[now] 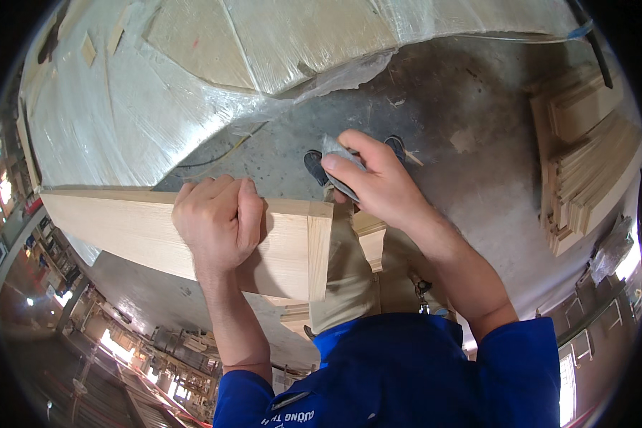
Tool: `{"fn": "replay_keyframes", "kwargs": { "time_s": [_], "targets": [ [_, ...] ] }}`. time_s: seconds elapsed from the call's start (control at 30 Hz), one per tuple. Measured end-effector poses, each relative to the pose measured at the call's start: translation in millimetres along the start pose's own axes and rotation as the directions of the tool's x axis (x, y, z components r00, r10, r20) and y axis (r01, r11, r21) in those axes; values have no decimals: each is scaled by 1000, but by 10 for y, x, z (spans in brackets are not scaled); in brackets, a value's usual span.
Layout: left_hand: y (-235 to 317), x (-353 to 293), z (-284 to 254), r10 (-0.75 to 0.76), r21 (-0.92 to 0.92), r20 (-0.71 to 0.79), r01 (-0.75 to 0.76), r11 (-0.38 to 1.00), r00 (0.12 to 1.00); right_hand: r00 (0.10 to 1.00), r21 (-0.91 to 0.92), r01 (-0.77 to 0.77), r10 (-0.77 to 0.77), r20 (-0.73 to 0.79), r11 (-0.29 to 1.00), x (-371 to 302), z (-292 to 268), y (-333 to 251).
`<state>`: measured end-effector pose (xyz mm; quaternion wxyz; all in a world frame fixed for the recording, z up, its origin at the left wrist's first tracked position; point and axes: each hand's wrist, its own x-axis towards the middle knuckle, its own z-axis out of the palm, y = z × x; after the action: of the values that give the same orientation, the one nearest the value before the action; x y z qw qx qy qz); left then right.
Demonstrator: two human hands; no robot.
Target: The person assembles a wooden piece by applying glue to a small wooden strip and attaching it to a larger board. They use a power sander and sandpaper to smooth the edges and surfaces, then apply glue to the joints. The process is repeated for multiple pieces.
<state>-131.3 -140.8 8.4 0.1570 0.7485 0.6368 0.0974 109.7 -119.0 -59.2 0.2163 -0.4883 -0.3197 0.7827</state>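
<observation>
A long, pale wooden piece [121,225], like a thick board or box part, stretches from the far left to just before my body. My left hand [217,217] is closed over its upper edge, with the fingertips hidden behind the wood. Beyond the near right end of that piece, my right hand [385,178] pinches a folded grey sheet [333,148] that looks like sandpaper, thumb on top. The sheet's lower edge is close to the wood's corner; whether they touch I cannot tell.
A large surface wrapped in clear plastic [128,114] fills the upper left, with small wood scraps on it. Stacked wooden pieces [599,171] stand on the right, near a plastic-wrapped bundle [612,250]. More wooden pieces [296,319] lie below the held piece. My shoes [314,165] show on the concrete floor.
</observation>
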Motion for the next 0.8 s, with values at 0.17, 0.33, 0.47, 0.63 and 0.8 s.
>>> {"fn": "replay_keyframes", "kwargs": {
  "time_s": [0.17, 0.33, 0.47, 0.63, 0.8],
  "targets": [
    [65, 50, -22, -13, -20, 40, 14, 1000, 999, 985, 9, 75, -75, 156, 997, -210, -3, -175],
    [51, 36, -19, -24, -42, 32, 26, 999, 999, 991, -386, 131, -111, 75, 913, 90, -45, -74],
    [9, 34, 5, -32, -37, 26, 33, 999, 999, 959, -201, 255, -221, 177, 946, 80, -159, 70],
    [30, 24, -11, -10, -44, 49, 12, 999, 999, 932, -127, 293, -253, 259, 948, -51, 5, -104],
    [19, -18, -14, -57, -69, 71, 62, 996, 996, 993, -227, 110, -115, -8, 968, 133, -170, 169]
  ]
}}
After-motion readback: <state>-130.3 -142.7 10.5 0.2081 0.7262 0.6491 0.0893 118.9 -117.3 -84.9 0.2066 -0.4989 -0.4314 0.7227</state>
